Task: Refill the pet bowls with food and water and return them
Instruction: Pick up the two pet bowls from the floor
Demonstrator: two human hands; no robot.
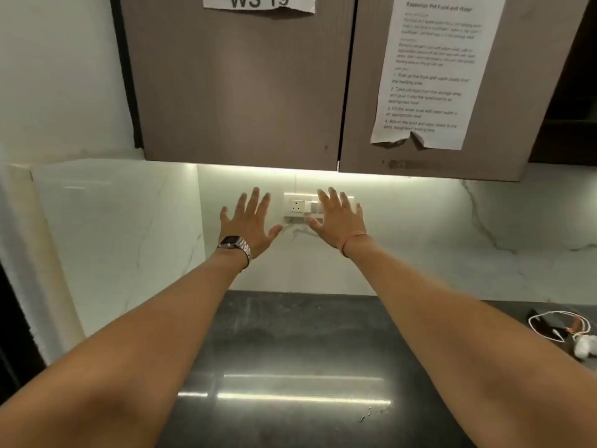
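Note:
Both my arms stretch forward over a dark stone counter [290, 344]. My left hand [250, 223], with a metal watch on its wrist, is held up with fingers spread and holds nothing. My right hand [337, 221], a thin orange band at the wrist, is likewise spread flat and empty, in front of the wall socket [295, 205]. No pet bowls, food or water are in view.
Brown wall cabinets [239, 92] hang above, with a "WS 19" label [258, 1] and a printed task sheet [429, 72] taped on. A white marble backsplash [420, 240] runs behind the counter. Coiled white cables and a dark device [562, 328] lie at the counter's right end.

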